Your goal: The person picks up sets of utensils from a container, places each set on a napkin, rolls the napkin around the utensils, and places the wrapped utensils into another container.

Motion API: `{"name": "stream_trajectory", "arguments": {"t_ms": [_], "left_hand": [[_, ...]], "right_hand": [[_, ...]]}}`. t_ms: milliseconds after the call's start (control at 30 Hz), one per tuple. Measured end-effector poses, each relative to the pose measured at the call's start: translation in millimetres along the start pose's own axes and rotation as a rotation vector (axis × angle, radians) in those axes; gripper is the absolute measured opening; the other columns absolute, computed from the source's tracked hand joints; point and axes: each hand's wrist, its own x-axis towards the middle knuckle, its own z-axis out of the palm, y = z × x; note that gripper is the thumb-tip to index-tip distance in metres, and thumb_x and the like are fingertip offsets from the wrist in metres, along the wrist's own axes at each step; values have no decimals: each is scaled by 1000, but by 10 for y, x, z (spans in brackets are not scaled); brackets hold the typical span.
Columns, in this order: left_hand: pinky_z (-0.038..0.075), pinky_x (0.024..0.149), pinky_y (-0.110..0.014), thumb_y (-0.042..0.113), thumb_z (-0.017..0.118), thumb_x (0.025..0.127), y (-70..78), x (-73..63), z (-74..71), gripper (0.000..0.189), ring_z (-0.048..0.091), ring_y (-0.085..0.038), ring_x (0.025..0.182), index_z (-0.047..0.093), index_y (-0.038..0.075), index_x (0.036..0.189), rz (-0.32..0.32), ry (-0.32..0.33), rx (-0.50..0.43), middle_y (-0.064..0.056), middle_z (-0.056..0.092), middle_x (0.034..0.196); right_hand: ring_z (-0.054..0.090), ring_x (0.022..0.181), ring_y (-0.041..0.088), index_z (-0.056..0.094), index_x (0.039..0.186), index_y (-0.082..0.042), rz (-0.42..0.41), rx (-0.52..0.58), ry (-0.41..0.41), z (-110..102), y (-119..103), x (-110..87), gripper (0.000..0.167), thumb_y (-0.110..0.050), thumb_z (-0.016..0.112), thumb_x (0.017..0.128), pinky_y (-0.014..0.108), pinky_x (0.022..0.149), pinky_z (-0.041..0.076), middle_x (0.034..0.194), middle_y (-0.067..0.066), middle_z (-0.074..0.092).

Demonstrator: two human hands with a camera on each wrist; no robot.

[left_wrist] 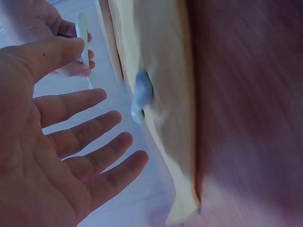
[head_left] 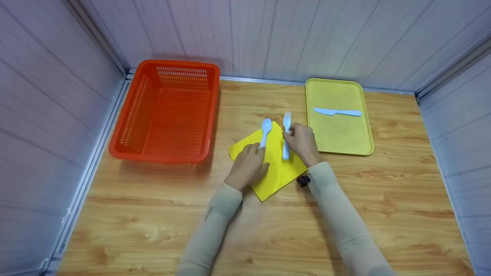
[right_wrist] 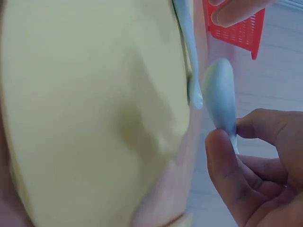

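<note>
Pale, vertically grooved wall panels [head_left: 268,34] enclose a wood-grained tabletop [head_left: 168,230]. At centre right of the head view, the right hand [head_left: 302,142] pinches a white plastic fork [head_left: 287,119] by the handle between thumb and fingers, tines toward the top of the frame; the right wrist view shows it raised off what lies below. Such a grip presumably leaves the tines free and the fork easy to turn. At centre, the left hand [head_left: 248,165] pinches nothing: its wrist view shows the fingers nearly straight and spread. It hovers near a white plastic spoon [head_left: 266,125], partly hiding the handle. Spoon and fork point much the same way, the former lying on a yellow, square, cloth-like sheet [head_left: 278,172] set cornerwise, which probably serves as its base. Farther out, at upper right, a shallow yellow rectangular tray [head_left: 339,138] bears a white plastic knife [head_left: 341,112] lying crosswise, apparently kept separate. At upper left stands an orange-red plastic basket [head_left: 178,122] with perforated walls, likely placed aside to give the hands room. Darker streaks mark the light-brown tabletop; metallic trim [head_left: 261,81] edges it along the back panel.
</note>
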Motion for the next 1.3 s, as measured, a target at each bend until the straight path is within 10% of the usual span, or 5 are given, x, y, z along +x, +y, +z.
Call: {"name": "stream_trajectory", "arguments": {"t_ms": [467, 1300], "left_hand": [[40, 106, -51, 34, 56, 101, -242, -129, -3, 57, 41, -38, 134, 47, 0, 145, -118, -73, -56, -21, 42, 149], [38, 108, -50, 34, 56, 101, -260, -146, 7, 56, 39, -40, 135, 49, -2, 143, -105, -89, -55, -20, 44, 147]], "right_hand": [[61, 61, 16, 66, 100, 0, 98, 71, -66, 311, -94, 36, 23, -22, 65, 93, 28, 53, 50, 81, 10, 66], [70, 68, 21, 71, 105, 6, 47, 80, -29, 434, -123, 58, 29, -21, 66, 94, 32, 62, 58, 92, 17, 72]]}}
